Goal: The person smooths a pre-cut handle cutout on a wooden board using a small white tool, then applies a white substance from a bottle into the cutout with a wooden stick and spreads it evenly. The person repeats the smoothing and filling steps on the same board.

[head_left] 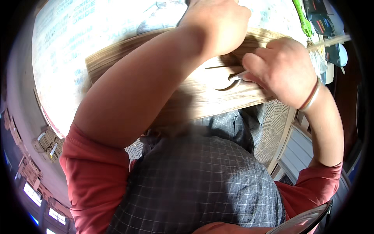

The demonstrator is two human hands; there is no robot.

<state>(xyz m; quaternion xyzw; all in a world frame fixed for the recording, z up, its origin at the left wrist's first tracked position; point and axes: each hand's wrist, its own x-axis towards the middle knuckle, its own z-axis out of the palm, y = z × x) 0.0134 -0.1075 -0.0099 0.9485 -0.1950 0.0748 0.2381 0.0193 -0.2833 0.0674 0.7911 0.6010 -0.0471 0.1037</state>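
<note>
A wood-grained board (pixel 243 94) lies across the table's near edge, with a dark straight line and a dark curved line marked or cut in its face. My right hand (pixel 282 68) is closed, thumb and fingers pinched around a slim pale tool with a pointed tip (pixel 236 77). That tip meets the board at the curved line; most of the tool is hidden in the hand. My left hand (pixel 218 25) reaches over the board's far side, its fingers curled under. What it grips, if anything, is out of sight.
Printed white sheeting (pixel 66 50) covers the table. At the far right lie a bright green tool (pixel 305 25), dark packages (pixel 321 24) and a pale stick (pixel 331 41). A checked dark cloth (pixel 202 175) covers my lap. Stacked brown bundles (pixel 47 143) stand on the left floor.
</note>
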